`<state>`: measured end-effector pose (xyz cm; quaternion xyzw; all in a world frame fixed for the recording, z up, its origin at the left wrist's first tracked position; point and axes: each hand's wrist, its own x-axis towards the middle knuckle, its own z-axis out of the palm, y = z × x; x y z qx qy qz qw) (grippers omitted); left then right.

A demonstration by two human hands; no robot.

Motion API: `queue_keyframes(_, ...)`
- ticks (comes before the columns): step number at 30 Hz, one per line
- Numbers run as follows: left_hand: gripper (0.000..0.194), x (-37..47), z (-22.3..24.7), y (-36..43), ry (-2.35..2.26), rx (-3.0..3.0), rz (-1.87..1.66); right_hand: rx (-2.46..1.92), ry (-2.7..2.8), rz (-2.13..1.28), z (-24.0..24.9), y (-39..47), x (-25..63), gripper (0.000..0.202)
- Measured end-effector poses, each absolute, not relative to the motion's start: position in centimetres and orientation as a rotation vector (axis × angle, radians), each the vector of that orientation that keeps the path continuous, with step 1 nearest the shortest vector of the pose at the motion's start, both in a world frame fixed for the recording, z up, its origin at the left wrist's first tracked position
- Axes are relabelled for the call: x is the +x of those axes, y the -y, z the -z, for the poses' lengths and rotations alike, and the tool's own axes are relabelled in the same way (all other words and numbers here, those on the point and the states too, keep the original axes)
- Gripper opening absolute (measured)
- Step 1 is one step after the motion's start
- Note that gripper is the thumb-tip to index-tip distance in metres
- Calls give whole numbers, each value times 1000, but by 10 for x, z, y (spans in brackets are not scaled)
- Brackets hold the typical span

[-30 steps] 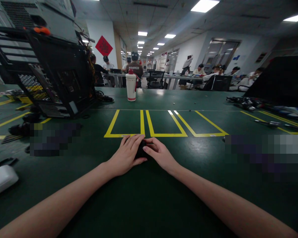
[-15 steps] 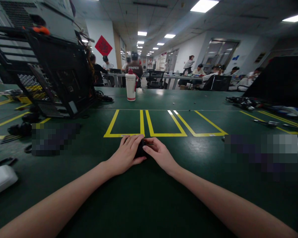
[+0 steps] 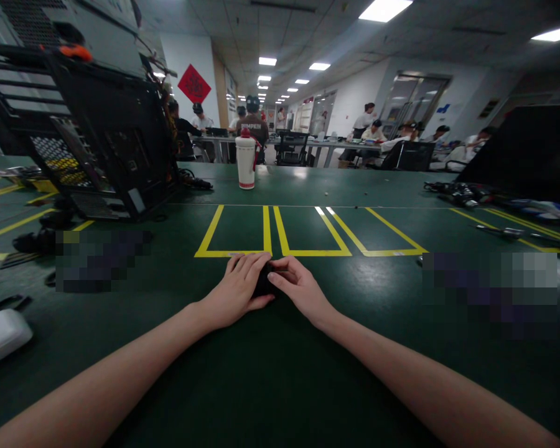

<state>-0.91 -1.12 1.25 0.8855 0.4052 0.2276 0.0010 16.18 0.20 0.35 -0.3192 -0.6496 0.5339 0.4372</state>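
A small black object is between my two hands on the green table, just in front of the yellow tape outlines. My left hand wraps over its left side, fingers on top and thumb below. From the right, my right hand pinches its edge with bent fingers and thumb. Most of the object is hidden by the fingers, so its kind cannot be made out.
A black computer case stands at the left. Behind the tape is a white bottle with a red lid. Cables and metal tools lie at the right, a white object at the left edge. People sit at far tables.
Both hands hold nearly the same pose around the black object. A standing person in the background has shifted to the right.
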Motion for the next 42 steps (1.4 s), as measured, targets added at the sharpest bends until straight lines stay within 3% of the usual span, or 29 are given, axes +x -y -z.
queue_keyframes(11, 63, -8, -11, 10, -1259, 2772, -742, -716, 1633, -1438, -2, -2, 164, 31)
queue_keyframes(17, 63, -8, -12, 11, -1248, 2770, -743, -751, 1614, -1384, -7, 0, 163, 19)
queue_keyframes(23, 62, -9, -12, 10, -1251, 2772, -741, -835, 1623, -1401, -3, -2, 164, 29)
queue_keyframes(33, 61, -8, -13, 13, -1259, 2763, -751, -764, 1597, -1371, -4, 1, 162, 21)
queue_keyframes(42, 60, -8, -12, 12, -1278, 2755, -747, -766, 1651, -1384, -3, -1, 163, 29)
